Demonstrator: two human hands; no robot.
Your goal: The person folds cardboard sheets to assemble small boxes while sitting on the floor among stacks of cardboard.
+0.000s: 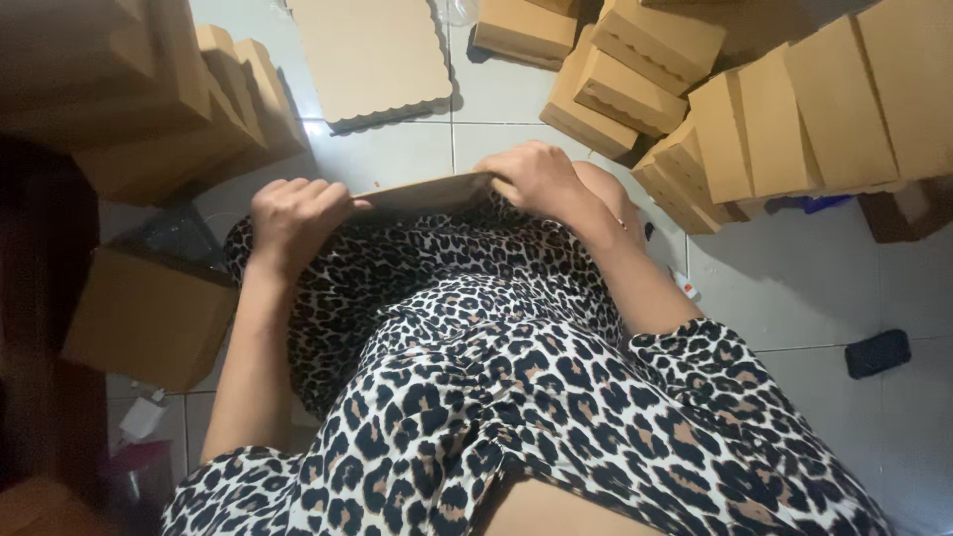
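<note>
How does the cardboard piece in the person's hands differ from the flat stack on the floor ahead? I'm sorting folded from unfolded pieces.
The held cardboard piece is gripped at its ends by the left hand and right hand over the lap, seen nearly edge-on. The flat cardboard stack lies untouched on the tiled floor, face up, showing scalloped edges. The held piece looks single; the stack has several layers. Both are plain brown cardboard.

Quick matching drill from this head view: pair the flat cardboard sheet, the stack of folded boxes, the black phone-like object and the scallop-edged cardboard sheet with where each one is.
1 flat cardboard sheet
2 stack of folded boxes
3 black phone-like object
4 scallop-edged cardboard sheet

A floor, far right
B on the lap, held by left hand and right hand
C floor, top centre
D piled at upper right

Pairs: 1-B, 2-D, 3-A, 4-C
</note>
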